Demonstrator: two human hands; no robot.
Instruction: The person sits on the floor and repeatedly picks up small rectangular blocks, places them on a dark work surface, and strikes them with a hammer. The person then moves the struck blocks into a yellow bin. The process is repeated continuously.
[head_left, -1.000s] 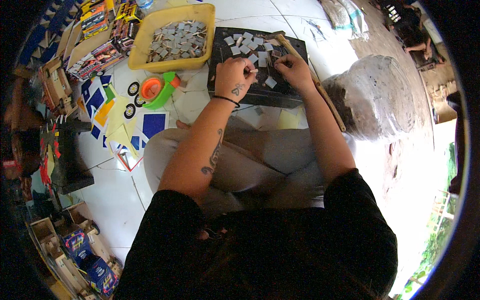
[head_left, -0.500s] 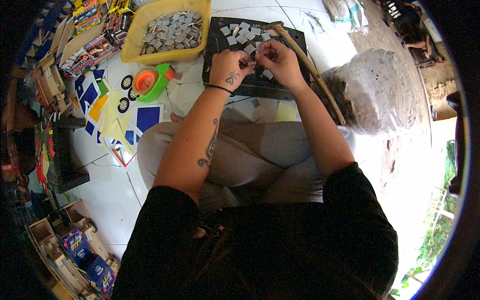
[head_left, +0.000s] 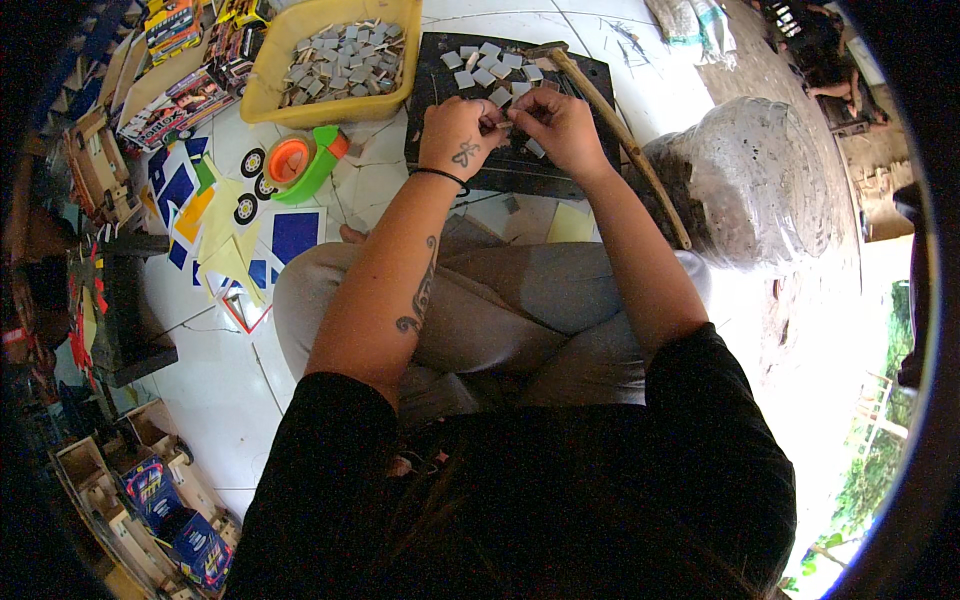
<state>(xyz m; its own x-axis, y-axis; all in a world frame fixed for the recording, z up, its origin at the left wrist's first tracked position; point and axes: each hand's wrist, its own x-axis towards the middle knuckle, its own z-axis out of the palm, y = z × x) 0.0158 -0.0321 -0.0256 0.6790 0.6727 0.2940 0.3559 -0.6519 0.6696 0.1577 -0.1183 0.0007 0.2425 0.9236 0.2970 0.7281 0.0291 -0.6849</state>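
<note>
Above a low black tabletop [head_left: 432, 72], the left hand [head_left: 462, 130] is curling its fingers nearly closed, apparently pinching a small pale wooden piece [head_left: 503, 125]. The right hand [head_left: 558, 128] is holding its thumb and index finger close together at the piece; whether it is gripping or only touching, I cannot tell. Loose grey-faced square tiles [head_left: 485, 76] are lying just beyond, and more are filling a yellow tub [head_left: 330, 113].

The piece is offering little to hold, so a loosened pinch could drop it among the tiles. A wooden-handled hammer [head_left: 632, 152] is overhanging the right side, where a bump from the right forearm could swing it into them.

The fingers are hiding most of the piece, and the hands are covering some tiles. Toward the left rim, darkness is swallowing stacked things.
</note>
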